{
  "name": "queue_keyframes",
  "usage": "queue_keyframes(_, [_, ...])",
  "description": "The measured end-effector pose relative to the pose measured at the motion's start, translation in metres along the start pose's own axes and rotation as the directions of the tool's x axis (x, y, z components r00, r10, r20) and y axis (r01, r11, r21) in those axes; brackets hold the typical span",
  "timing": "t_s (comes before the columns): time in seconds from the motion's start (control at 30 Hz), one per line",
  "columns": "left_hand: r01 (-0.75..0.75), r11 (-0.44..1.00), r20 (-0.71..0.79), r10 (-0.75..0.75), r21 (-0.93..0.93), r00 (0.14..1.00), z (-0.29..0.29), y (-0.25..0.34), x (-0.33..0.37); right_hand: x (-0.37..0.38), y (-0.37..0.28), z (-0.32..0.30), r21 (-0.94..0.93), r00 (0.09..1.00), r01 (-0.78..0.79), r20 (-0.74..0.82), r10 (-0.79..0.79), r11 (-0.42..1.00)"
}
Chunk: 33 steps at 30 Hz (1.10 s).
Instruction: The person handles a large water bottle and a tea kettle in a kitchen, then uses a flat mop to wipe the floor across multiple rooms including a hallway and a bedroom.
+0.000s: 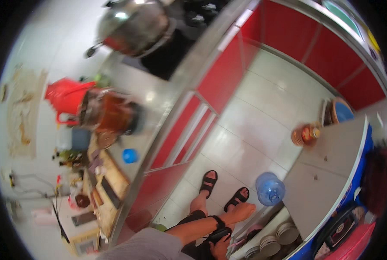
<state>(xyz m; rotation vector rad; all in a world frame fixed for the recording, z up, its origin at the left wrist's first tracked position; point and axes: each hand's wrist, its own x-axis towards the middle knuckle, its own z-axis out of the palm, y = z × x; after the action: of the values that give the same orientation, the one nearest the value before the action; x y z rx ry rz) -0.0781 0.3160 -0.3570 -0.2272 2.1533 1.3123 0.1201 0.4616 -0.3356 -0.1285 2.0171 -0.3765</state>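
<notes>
Just beyond the left fingers (pixel 249 209), the jug (pixel 270 189) is translucent, glossy plastic, and farther past them the floor (pixel 228 138) is smooth, shiny tile. Well apart on their left, the red panels (pixel 219 69) look smooth and glossy under a metal counter edge (pixel 182 97), the pot (pixel 137 26) is polished metal and the pitcher (pixel 70 97) plastic. Behind them, the grey sleeve (pixel 150 245) is matt cloth.

Two hands (pixel 241 213) are showing near. Two black sandals (pixel 208 183) are resting on the floor (pixel 245 112), where one blue water jug (pixel 270 189) and one orange-labelled bottle (pixel 304 135) are standing. Three pale round containers (pixel 270 245) are sitting near right. On the left, one steel pot (pixel 135 28), one red jug (pixel 70 97) and one blue cup (pixel 130 156) are standing.
</notes>
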Motion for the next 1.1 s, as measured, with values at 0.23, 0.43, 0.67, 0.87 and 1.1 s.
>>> queue_keyframes(0.23, [0.138, 0.987, -0.505, -0.158, -0.079, 0.848, -0.098, -0.024, -0.171, 0.011, -0.039, -0.089, -0.356, 0.955, 0.266, 0.220, -0.196, 0.896])
queue_keyframes(0.43, [0.316, 0.893, -0.658, -0.449, -0.319, 0.604, -0.171, -0.007, -0.290, 0.052, -0.095, -0.161, -0.369, 0.822, 0.562, 0.156, -0.547, 0.740])
queue_keyframes(0.67, [0.240, 0.855, -0.668, -0.511, -0.459, 0.541, -0.186, -0.030, -0.389, 0.018, -0.359, -0.192, 0.004, 0.575, 0.817, -0.086, -0.814, 0.576])
queue_keyframes(0.87, [0.247, 0.792, -0.615, -0.595, -0.559, 0.517, -0.173, -0.072, -0.447, -0.011, -0.487, -0.159, -0.195, 0.333, 0.921, -0.047, -0.942, 0.336])
queue_keyframes(1.1, [0.180, 0.759, -0.584, -0.609, -0.626, 0.537, -0.181, -0.090, -0.485, -0.010, -0.529, -0.113, -0.462, 0.377, 0.808, -0.070, -0.923, 0.365])
